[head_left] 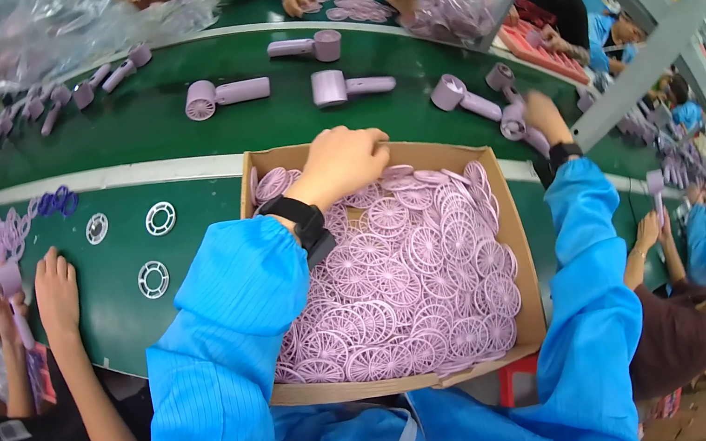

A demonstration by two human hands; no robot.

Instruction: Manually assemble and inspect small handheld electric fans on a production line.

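On the far green belt (398, 47), a smooth, plastic-looking lilac fan body (512, 122) is placed just left of the right hand (547, 118), its long axis slanted from far left to near right; the left hand (349, 162) is set farther off. The right hand's fingers are bent, though whether anything is gripped cannot be made out; the left is loosely curled over the far rim of a cardboard carton (515, 234), its grip hidden. Thin, round, spoked lilac grilles (402, 283) are heaped inside.
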